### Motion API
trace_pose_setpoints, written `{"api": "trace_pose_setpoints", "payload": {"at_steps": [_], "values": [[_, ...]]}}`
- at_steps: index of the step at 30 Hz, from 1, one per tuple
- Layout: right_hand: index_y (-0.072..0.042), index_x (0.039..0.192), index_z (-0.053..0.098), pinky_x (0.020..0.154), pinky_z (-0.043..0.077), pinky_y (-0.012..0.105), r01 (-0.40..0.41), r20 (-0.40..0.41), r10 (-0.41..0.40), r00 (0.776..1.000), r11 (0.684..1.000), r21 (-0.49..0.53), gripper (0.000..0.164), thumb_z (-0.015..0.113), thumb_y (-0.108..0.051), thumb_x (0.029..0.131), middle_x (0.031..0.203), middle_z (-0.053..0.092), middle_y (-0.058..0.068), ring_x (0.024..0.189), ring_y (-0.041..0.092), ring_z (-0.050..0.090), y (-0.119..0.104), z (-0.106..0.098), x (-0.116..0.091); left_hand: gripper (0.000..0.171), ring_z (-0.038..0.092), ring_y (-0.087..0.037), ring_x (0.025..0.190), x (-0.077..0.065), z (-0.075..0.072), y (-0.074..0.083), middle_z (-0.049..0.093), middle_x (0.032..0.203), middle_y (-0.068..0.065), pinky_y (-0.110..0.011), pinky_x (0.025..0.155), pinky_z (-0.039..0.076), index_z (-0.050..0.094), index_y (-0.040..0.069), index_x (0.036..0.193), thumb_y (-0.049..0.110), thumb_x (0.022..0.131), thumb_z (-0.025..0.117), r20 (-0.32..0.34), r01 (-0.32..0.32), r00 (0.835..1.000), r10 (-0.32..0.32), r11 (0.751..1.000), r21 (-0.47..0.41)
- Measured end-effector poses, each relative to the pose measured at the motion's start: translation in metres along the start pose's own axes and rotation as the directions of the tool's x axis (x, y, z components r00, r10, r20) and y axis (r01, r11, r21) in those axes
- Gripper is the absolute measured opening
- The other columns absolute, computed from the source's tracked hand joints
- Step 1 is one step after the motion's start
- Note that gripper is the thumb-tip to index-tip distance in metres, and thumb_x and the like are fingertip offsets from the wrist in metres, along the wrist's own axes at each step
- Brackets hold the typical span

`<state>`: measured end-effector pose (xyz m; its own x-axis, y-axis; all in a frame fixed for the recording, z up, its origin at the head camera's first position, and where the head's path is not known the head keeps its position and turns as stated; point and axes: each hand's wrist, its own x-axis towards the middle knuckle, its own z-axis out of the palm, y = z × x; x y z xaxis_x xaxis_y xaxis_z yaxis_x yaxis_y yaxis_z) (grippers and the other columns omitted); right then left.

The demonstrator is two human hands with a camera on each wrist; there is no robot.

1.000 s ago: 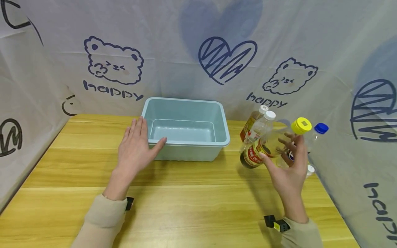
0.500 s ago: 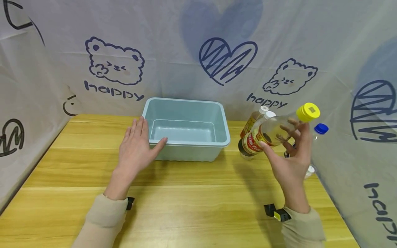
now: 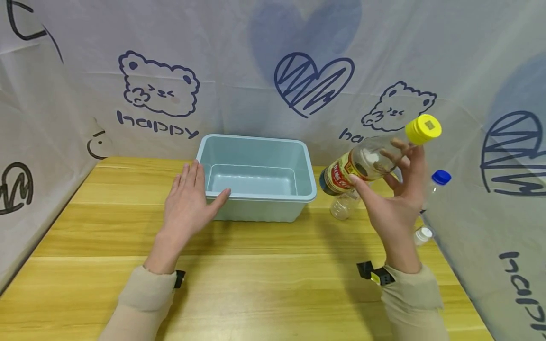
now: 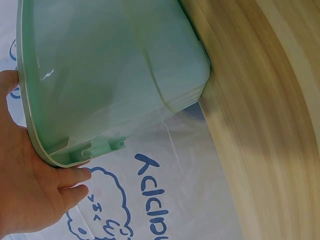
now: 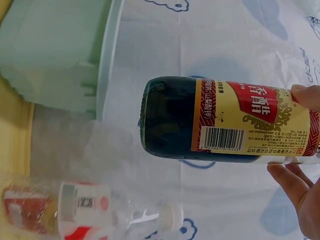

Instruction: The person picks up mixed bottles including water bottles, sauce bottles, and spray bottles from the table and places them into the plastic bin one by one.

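Note:
My right hand grips a vinegar bottle with a yellow cap. The bottle is held tilted in the air to the right of a pale blue-green plastic bin, its base toward the bin and cap up to the right. Dark liquid fills its lower part, and its red and yellow label shows in the right wrist view. My left hand rests with straight fingers on the bin's near left corner, the thumb over the front rim. No things show inside the bin.
Behind the held bottle stands a clear plastic bottle, whose white cap shows in the right wrist view. A blue-capped bottle and a white-capped bottle are at the table's right edge. A printed cloth hangs behind the wooden table.
My right hand has lifted the vinegar bottle up and slightly left, away from the other bottles. The left hand and the bin have stayed in place.

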<state>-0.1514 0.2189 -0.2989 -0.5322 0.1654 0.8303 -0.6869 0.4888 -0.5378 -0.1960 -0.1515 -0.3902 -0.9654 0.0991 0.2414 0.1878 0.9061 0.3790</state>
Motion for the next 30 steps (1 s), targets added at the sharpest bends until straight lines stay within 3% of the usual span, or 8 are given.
{"api": "trace_pose_setpoints", "payload": {"at_steps": [15, 30], "values": [[0.008, 0.157, 0.025, 0.100, 0.058, 0.036, 0.086, 0.061, -0.093, 0.994, 0.990, 0.116, 0.103, 0.087, 0.012, 0.075, 0.150, 0.051, 0.006, 0.129, 0.029, 0.060, 0.004, 0.043, 0.016, 0.109, 0.008, -0.042, 0.159, 0.000, 0.001, -0.001, 0.014, 0.171, -0.026, -0.056, 0.129, 0.010, 0.018, -0.010, 0.161, 0.077, 0.099, 0.038, 0.000, 0.000, 1.000, 0.000, 1.000, 0.004], [-0.006, 0.162, 0.032, 0.100, 0.058, 0.043, 0.051, 0.195, -0.071, 0.978, 0.994, 0.101, 0.105, 0.091, 0.004, 0.076, 0.152, 0.050, 0.003, 0.130, 0.021, 0.059, 0.029, 0.085, 0.021, 0.109, 0.009, -0.042, 0.159, 0.001, 0.001, -0.001, 0.012, 0.171, -0.026, -0.056, 0.129, 0.010, 0.016, -0.009, 0.162, 0.076, 0.099, 0.039, 0.007, 0.004, 1.000, -0.004, 1.000, 0.007]]}}
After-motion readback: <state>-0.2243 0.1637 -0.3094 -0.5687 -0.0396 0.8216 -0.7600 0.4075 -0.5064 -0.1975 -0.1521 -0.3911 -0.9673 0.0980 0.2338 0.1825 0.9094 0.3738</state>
